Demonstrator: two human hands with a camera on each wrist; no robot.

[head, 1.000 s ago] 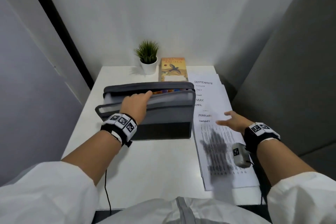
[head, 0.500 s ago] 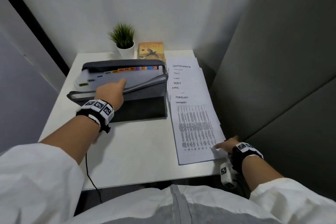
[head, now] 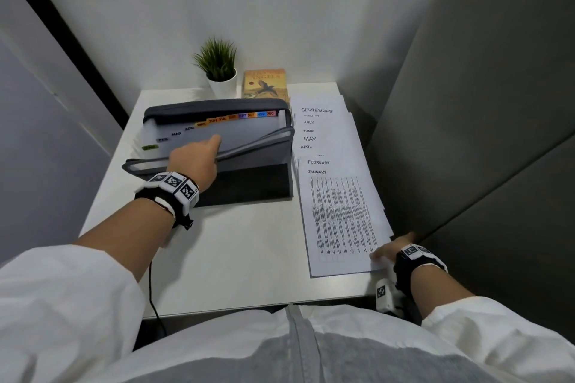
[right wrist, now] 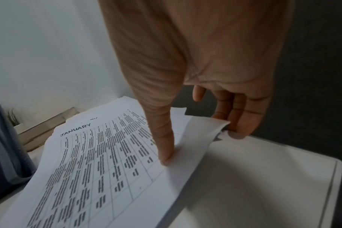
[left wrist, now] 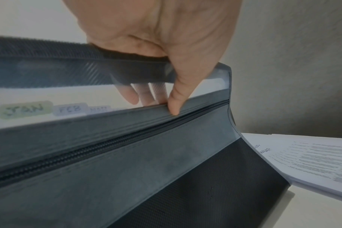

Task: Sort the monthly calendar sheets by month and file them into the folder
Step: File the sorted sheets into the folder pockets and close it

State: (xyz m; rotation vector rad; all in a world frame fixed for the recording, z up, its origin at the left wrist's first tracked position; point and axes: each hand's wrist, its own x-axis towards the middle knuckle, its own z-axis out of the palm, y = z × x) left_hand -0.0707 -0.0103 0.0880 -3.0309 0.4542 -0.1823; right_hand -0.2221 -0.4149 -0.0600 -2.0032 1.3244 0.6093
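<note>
A grey expanding folder (head: 249,171) stands open on the table, its coloured month tabs (head: 217,120) showing. My left hand (head: 193,158) grips its front wall, thumb (left wrist: 174,106) outside and fingers inside, and pulls it toward me. The JAN tab (left wrist: 24,109) is the nearest one. To the folder's right lies a fanned stack of calendar sheets (head: 339,211) with January on top. At its near right corner my right hand (head: 389,250) pinches the January sheet (right wrist: 100,162), thumb (right wrist: 164,148) on top and fingers under the lifted corner.
A small potted plant (head: 219,71) and a book (head: 264,84) stand at the back of the white table (head: 233,252). A grey partition (head: 466,149) runs close along the right side, next to the sheets. The table's near edge is just under my right wrist.
My right hand has drawn back from the middle of the top sheet to its near right corner and taken hold of it. My left hand has pulled the folder's front wall further open.
</note>
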